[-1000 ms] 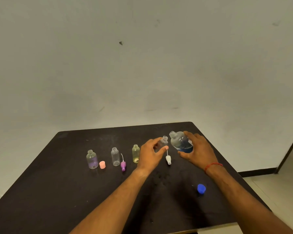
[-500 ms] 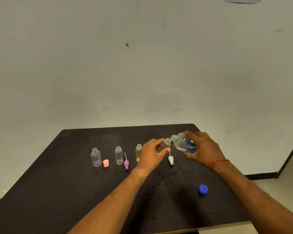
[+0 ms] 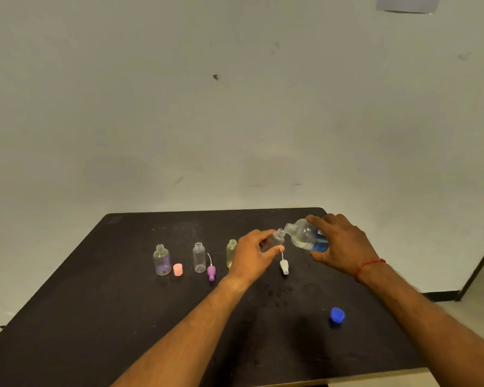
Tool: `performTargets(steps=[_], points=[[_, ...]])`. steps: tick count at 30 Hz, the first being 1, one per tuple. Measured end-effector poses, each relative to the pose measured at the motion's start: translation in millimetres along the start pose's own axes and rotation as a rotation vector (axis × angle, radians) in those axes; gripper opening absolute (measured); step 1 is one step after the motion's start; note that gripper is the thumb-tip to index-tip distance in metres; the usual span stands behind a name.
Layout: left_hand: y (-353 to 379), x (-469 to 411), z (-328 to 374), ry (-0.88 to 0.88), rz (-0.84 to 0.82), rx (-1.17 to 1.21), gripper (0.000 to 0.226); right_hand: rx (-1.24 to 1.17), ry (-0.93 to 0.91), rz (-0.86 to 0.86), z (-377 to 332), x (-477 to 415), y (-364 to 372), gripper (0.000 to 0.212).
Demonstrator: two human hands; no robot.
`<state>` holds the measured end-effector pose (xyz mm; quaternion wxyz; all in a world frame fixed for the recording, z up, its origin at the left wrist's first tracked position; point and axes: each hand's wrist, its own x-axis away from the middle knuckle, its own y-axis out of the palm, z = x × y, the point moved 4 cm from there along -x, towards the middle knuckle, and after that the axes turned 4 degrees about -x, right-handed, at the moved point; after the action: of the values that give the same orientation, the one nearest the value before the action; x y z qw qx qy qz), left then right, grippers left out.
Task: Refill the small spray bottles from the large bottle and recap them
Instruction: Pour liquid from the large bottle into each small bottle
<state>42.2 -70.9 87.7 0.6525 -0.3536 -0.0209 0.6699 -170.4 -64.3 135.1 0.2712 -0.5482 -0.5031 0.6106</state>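
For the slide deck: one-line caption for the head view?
Right hand tilts the large bottle toward the mouth of a small bottle held in the left hand.

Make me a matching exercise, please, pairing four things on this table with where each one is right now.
Things:
1. large bottle
2. blue cap
3. pink cap
4. white spray top

Places:
A. sits right beside the leftmost bottle
B. lies alone on the table, nearest the person
C. tilted in the right hand, mouth at the small bottle that the left hand holds
D. lies on the table beside the left hand

Pairs: 1-C, 2-B, 3-A, 4-D
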Motion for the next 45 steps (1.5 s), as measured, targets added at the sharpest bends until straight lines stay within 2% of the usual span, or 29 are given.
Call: performTargets(steps=[12, 45], points=[[1, 3, 5, -0.019, 0.007, 0.025, 0.034, 0.157, -0.059, -0.02, -6, -4, -17, 0.08], [0, 1, 7, -0.016, 0.013, 0.017, 0.041, 0.212, -0.049, -0.059, -15, -5, -35, 0.083]])
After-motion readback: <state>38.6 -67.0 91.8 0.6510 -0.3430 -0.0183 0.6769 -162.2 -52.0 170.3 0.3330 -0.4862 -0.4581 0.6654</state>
